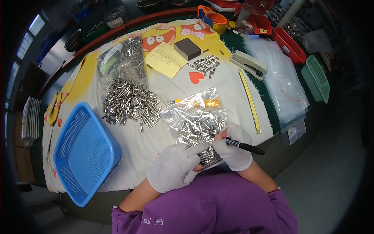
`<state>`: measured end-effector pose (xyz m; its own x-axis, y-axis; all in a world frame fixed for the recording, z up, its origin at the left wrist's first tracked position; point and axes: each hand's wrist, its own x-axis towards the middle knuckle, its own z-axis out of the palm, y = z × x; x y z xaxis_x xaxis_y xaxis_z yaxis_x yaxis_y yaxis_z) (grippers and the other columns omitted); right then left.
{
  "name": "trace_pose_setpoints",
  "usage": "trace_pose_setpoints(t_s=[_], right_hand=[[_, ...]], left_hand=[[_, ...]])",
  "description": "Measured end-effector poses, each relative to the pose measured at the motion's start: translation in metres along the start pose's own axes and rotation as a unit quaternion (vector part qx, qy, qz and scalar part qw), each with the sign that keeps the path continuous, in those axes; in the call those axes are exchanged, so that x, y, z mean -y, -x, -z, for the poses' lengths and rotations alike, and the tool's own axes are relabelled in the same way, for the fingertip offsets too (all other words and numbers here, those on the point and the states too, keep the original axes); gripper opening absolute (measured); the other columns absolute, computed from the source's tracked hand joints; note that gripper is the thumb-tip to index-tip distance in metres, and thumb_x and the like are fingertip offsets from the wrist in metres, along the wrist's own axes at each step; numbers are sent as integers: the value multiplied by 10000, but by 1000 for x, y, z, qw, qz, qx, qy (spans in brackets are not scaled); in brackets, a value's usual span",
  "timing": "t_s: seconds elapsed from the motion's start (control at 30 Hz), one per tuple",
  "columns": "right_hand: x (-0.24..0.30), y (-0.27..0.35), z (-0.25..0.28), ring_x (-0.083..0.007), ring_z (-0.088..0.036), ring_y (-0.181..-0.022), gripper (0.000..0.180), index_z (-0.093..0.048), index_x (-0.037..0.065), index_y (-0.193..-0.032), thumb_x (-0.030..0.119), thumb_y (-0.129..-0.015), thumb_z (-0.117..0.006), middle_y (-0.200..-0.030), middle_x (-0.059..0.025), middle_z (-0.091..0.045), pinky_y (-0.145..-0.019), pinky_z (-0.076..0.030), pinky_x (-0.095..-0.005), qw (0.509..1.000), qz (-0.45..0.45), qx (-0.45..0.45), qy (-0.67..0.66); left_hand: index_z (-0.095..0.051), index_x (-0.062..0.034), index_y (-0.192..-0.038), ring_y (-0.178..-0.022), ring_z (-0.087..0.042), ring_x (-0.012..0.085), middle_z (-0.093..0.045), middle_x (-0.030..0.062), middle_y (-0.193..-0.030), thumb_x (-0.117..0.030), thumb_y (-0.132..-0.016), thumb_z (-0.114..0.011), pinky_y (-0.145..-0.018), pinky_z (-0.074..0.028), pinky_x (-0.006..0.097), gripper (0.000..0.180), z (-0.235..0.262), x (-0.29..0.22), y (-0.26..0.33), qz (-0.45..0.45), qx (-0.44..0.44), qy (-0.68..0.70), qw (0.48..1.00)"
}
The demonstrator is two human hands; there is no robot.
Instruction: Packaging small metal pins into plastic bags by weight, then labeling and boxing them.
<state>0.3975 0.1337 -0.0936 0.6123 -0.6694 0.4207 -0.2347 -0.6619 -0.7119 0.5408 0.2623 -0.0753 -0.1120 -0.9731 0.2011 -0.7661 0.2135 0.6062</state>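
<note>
Pinching a black marker (233,142) between thumb and fingers, the gloved right hand (237,155) is positioned over the lower right part of a clear plastic bag (174,114). The marker's thick black end points right and slightly toward the wearer, who is dressed in a purple garment (194,206). The gloved left hand (170,168) lies at the bag's lower left, index finger extended across it toward the right hand; whether its thumb grips the film cannot be told. The bag lies on the patterned cloth (144,150), directly in front of the wearer, and contains small metal parts (191,132).

To the left stands a blue perforated basket (83,144). Between basket and bag, but farther out, a loose heap of similar parts (130,101) spreads from a large clear sack (130,52). A narrow yellow strip (249,101) lies to the right.

Farther out are a pale stapler (248,64), a yellow written sheet (165,59) and, partly over its edge, a dark rectangular block (187,48). A small scatter of parts (205,65) lies beside the block. Beyond the cloth's far edge sits an orange tape dispenser (212,17).
</note>
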Motion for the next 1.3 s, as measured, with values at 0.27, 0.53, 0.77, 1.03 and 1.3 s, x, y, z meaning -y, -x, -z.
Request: trace_pose_setpoints(t_s=[0.27, 0.53, 0.77, 1.03, 1.3], right_hand=[[1, -2, 0, -269, -530, -525, 201, -464, 46, -632, 66, -639, -664, -590, -114, -514, -489, -427, -345, 1000, 4, 4, -10], [-9, 10, 0, -123, -492, -552, 177, -468, 42, -741, 38, -729, -644, -631, -36, -498, -525, -413, -254, 956, -106, -76, -263], [13, 7, 24, -84, -498, -687, 206, -468, 26, -895, 59, -797, -647, -830, -47, -525, -666, -432, -213, 915, -149, -68, -369], [36, 20, 41, -102, -571, -783, 289, -517, -13, -956, 167, -799, -680, -893, -76, -575, -730, -476, -219, 866, -156, 56, -472], [34, 14, 43, -64, -497, -769, 249, -532, 15, -906, 185, -803, -682, -851, -21, -546, -711, -403, -197, 893, -131, 96, -420]], left_hand=[[-447, -50, -679, -630, -494, 278, -569, 89, -1111, -116, -697, -600, -554, -421, 375, 167, 0, 2, 1, -10, -18, 16, 1000], [-446, -62, -777, -599, -514, 299, -593, 105, -1024, -96, -708, -584, -537, -419, 379, 158, 0, 5, 3, -52, -33, 36, 997], [-517, -58, -846, -619, -535, 284, -561, 85, -763, -191, -811, -595, -552, -424, 358, 158, -8, 11, 10, -61, -164, 56, 983], [-543, -31, -831, -634, -536, 296, -541, 105, -701, -220, -853, -578, -572, -423, 350, 193, -6, -17, 19, 54, -228, 148, 961], [-551, -23, -794, -623, -533, 276, -528, 98, -682, -205, -828, -612, -565, -423, 328, 195, -8, -26, 19, 82, -191, 181, 961]])
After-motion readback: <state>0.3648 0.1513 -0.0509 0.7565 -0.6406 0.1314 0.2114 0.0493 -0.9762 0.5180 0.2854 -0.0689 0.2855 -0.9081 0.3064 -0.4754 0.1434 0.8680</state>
